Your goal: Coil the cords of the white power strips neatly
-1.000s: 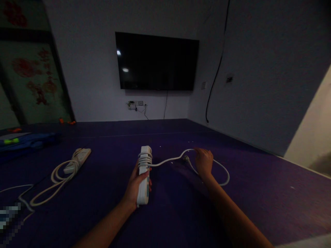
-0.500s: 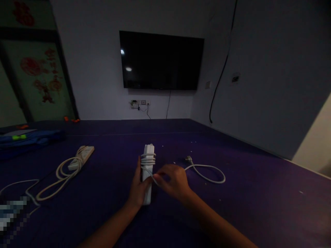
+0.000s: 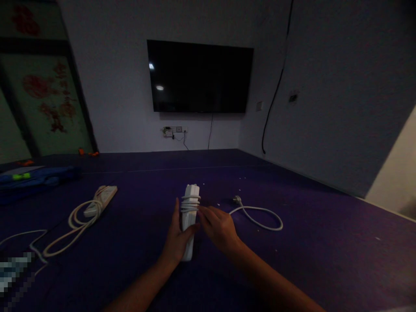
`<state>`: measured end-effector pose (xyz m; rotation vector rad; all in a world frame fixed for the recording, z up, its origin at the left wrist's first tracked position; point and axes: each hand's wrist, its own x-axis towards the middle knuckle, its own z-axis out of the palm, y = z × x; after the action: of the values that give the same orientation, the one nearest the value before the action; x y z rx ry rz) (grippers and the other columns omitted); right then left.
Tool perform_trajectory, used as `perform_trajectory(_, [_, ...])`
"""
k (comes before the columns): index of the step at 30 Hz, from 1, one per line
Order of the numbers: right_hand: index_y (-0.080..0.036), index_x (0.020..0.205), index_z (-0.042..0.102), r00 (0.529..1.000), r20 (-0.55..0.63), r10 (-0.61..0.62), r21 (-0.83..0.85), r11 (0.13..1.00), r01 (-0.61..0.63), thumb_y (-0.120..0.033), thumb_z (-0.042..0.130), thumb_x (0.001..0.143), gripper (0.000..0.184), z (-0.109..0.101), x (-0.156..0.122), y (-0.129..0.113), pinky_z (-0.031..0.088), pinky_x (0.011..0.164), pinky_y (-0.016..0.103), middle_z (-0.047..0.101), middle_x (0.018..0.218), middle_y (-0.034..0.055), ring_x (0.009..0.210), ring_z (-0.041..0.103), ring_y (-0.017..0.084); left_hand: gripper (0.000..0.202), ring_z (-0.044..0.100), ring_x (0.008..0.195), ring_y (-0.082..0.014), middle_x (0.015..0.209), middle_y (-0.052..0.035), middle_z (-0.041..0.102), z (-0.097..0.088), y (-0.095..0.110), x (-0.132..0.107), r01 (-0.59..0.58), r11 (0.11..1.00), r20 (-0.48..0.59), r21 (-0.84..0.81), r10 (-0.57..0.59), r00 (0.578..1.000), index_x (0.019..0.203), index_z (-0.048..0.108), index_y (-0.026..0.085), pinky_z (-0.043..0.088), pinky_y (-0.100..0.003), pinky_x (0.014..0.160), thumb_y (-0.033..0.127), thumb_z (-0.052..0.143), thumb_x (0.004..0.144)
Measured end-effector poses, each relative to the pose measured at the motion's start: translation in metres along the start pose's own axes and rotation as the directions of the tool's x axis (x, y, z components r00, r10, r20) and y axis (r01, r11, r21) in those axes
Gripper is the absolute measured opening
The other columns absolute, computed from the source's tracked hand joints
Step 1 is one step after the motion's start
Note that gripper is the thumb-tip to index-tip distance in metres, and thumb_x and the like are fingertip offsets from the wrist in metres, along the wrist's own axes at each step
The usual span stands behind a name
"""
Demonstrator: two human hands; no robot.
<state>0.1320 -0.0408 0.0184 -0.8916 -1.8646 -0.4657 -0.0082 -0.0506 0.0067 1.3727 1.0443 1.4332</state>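
A white power strip [image 3: 189, 223] stands tilted in my left hand [image 3: 177, 238], whose thumb lies across its front while the fingers go behind it. Several turns of white cord [image 3: 190, 203] wrap round its upper half. At the strip's right edge, my right hand [image 3: 219, 225] pinches the cord near the lowest turn. The free end of the cord [image 3: 264, 209] runs out from behind my right hand and loops on the purple surface. It ends in a plug [image 3: 237, 200].
Left of my hands lies a second power strip [image 3: 110, 196] with its cream cord [image 3: 73, 242] loosely coiled. Blue cloth [image 3: 55, 175] is farther left. A pixelated object [image 3: 14, 271] lies at the lower left. A television [image 3: 201, 78] hangs on the far wall above sockets [image 3: 178, 129].
My right hand has drawn the cord from the strip's front round to its right edge. The strip has shifted slightly right in my left hand's grip.
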Motion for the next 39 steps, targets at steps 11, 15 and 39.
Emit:
perform_trajectory(11, [-0.013,0.098,0.061,0.991,-0.07,-0.115,-0.036,0.993,0.112,-0.018,0.042,0.091,0.021,0.001,-0.001,0.0,0.044,0.053,0.022,0.064,0.069,0.0046,0.058,0.058,0.012,0.063,0.061,0.09,-0.0229,0.1,-0.0071,0.061,0.0,0.0,-0.005,0.024,0.992,-0.114,0.124,-0.009,0.993,0.107,0.03,0.021,0.044,-0.036,0.081,0.04,0.07,0.062])
perform_trajectory(15, [-0.013,0.098,0.061,0.993,-0.068,-0.095,-0.03,0.995,0.093,-0.018,0.042,0.091,0.021,0.002,-0.002,0.001,0.045,0.055,0.022,0.064,0.068,0.0047,0.059,0.058,0.012,0.054,0.058,0.076,-0.0193,0.084,0.0003,0.055,-0.002,-0.005,-0.003,0.013,0.984,-0.124,0.178,0.009,0.992,0.094,0.033,0.023,0.044,-0.032,0.069,0.043,0.07,0.06])
perform_trajectory(39, [-0.015,0.058,0.058,0.808,0.372,0.457,0.373,0.724,-0.581,-0.056,0.057,0.073,0.043,0.007,0.005,0.027,0.03,0.047,0.02,0.052,0.051,-0.002,0.05,0.045,0.009,0.052,0.058,0.05,-0.0143,0.071,0.0057,0.058,0.002,0.008,-0.006,0.218,0.89,0.09,-0.4,-0.199,0.976,0.097,0.035,0.026,0.046,-0.026,0.044,0.033,0.073,0.061])
